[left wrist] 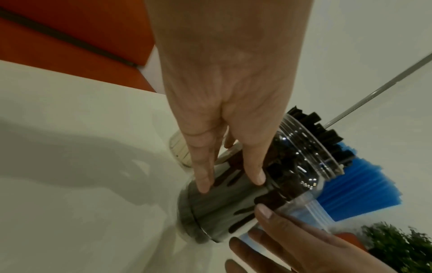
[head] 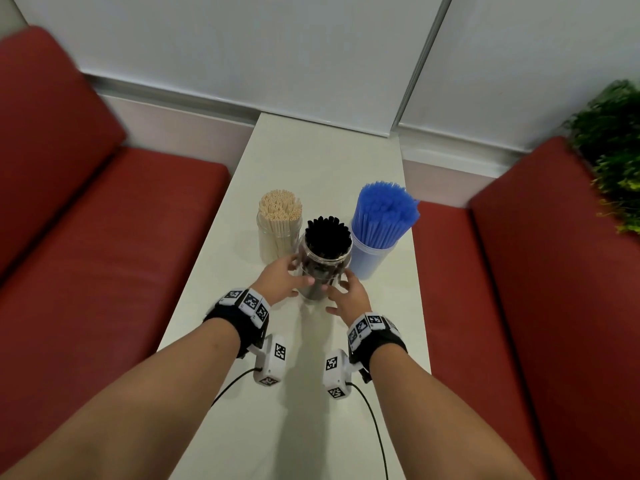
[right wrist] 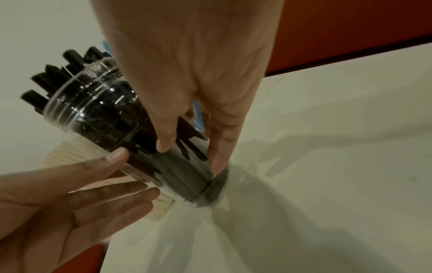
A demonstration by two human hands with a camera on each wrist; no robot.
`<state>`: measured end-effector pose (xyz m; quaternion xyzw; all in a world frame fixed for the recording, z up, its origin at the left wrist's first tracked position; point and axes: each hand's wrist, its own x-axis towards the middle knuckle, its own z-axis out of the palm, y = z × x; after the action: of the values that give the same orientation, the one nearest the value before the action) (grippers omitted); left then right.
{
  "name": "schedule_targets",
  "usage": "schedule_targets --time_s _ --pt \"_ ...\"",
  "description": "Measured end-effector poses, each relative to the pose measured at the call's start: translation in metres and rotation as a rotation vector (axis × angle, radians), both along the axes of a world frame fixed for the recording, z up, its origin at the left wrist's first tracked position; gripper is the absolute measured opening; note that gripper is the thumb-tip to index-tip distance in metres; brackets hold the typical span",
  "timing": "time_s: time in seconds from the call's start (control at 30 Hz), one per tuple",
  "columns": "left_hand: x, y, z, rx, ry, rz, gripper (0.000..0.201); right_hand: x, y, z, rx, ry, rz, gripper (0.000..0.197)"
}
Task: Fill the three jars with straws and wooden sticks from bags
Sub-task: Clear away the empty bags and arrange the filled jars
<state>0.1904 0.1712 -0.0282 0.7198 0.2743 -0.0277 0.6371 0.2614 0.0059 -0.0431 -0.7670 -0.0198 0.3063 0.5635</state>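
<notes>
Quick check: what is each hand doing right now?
Left hand: open, straight fingers touching the jar of black straws.
Right hand: open, fingertips touching the same jar.

A long white table (head: 311, 161) carries three upright jars: the jar of black straws (head: 325, 258) between the fingers, the jar of wooden sticks (head: 278, 233) beyond the left fingers, the jar of blue straws (head: 375, 244) beyond the right fingers.

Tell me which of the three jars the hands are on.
The middle jar with black straws, nearest the person. Left hand and right hand touch its sides; the beige-stick jar and blue-straw jar stand untouched behind.
</notes>
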Motion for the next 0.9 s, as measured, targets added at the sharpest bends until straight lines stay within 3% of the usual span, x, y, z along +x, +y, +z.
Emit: schedule_targets --time_s 0.33,0.43,0.47,0.53,0.6,0.63,0.73,0.8,0.9 --pt "0.035 -0.001 -0.004 0.086 -0.128 0.102 0.032 0.041 0.025 -0.006 0.056 -0.061 -0.107 0.057" --pt "0.033 -0.002 0.001 0.141 -0.020 0.057 0.014 0.042 0.018 -0.011 0.056 -0.019 -0.085 0.053" --pt "0.031 -0.003 0.006 0.157 0.071 0.005 0.012 0.044 0.013 -0.013 0.048 0.020 -0.103 0.051" --pt "0.029 -0.008 0.026 0.163 0.232 -0.283 0.023 0.049 -0.003 -0.014 0.002 0.087 -0.183 0.045" --pt "0.039 -0.015 0.052 0.128 0.119 -0.488 0.031 0.059 -0.023 -0.010 -0.116 0.041 -0.280 0.041" --pt "0.048 -0.021 0.067 0.096 -0.046 -0.451 0.027 0.065 -0.035 -0.007 -0.173 -0.021 -0.302 0.047" --pt "0.084 -0.040 0.108 0.073 -0.475 0.003 0.019 0.089 -0.062 0.014 -0.181 -0.227 -0.268 0.090" --pt "0.110 -0.051 0.124 0.159 -0.523 0.138 0.031 0.106 -0.071 0.031 -0.112 -0.284 -0.181 0.117" --pt "0.141 -0.063 0.120 0.158 -0.378 0.150 0.056 0.123 -0.067 0.052 -0.080 -0.348 -0.015 0.140"
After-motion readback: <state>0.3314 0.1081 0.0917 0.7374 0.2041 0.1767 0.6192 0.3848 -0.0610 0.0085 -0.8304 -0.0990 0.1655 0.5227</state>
